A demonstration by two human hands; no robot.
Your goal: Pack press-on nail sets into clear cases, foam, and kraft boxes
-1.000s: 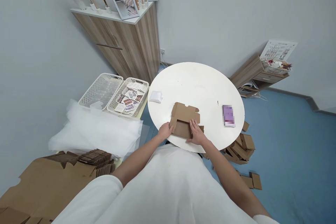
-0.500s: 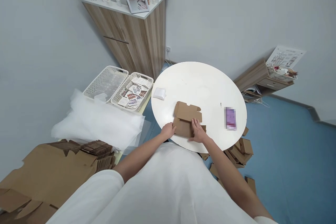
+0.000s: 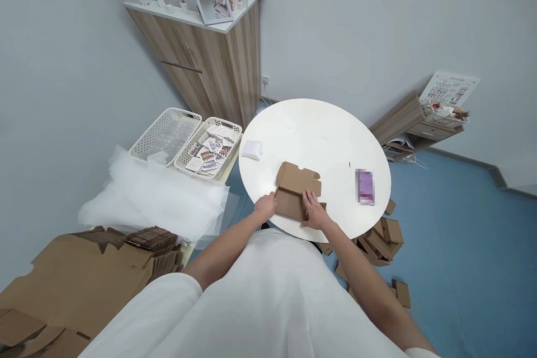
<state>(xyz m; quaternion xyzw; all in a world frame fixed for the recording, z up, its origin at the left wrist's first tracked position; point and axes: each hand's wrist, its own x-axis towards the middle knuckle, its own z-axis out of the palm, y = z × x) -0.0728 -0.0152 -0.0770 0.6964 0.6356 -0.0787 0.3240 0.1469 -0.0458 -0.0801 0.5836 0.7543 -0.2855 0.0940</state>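
White round table [image 3: 319, 128] bears the flat brown cardboard box blank [image 3: 297, 190] at its six o'clock edge, long axis nine-to-three, my left hand [image 3: 265, 206] gripping its nine o'clock end, my right hand [image 3: 314, 211] spread flat on it

I work in a small packing room set up in a plain office. Left of the round white table [image 3: 314, 128] lie stacked flat cardboard blanks [image 3: 153, 249], white foam sheets [image 3: 155, 198] and baskets of small packets [image 3: 208, 149]. Folded boxes [image 3: 384, 235] pile on the floor to its right.
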